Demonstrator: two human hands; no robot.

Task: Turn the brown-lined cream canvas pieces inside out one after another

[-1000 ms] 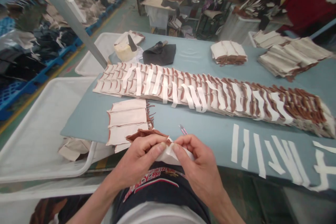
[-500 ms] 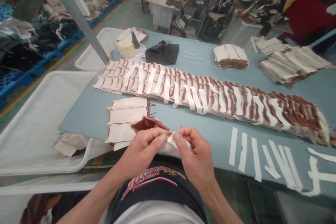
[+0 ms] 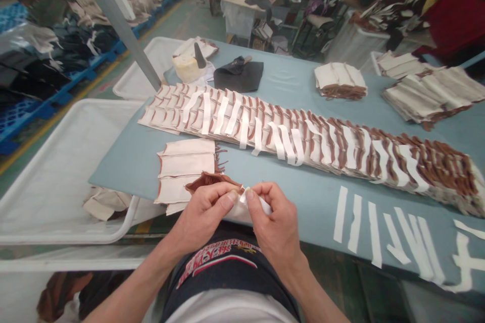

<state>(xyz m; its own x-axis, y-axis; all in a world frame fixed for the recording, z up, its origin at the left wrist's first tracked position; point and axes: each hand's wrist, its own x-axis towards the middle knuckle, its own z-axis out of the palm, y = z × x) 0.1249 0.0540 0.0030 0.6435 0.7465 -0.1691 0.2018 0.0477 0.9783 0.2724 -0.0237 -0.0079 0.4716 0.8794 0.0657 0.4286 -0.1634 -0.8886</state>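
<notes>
Near the table's front edge, my left hand pinches the edge of a brown-and-cream sewn piece; much of the piece is hidden behind that hand. Between the thumb and fingers of my right hand is a white strip, its end meeting the piece's edge. My fingertips almost touch each other. Just beyond my left hand lies a small stack of cream panels with brown edges and loose threads.
A long overlapping row of cream-and-brown pieces crosses the blue table, with white strips on top. Loose white strips lie at the right front. White bins stand left. A black cloth and more stacks sit farther back.
The camera view has shifted slightly, so the table appears a little to the right. My hands keep their pinch, the right thumb now bent closer over the strip's end.
</notes>
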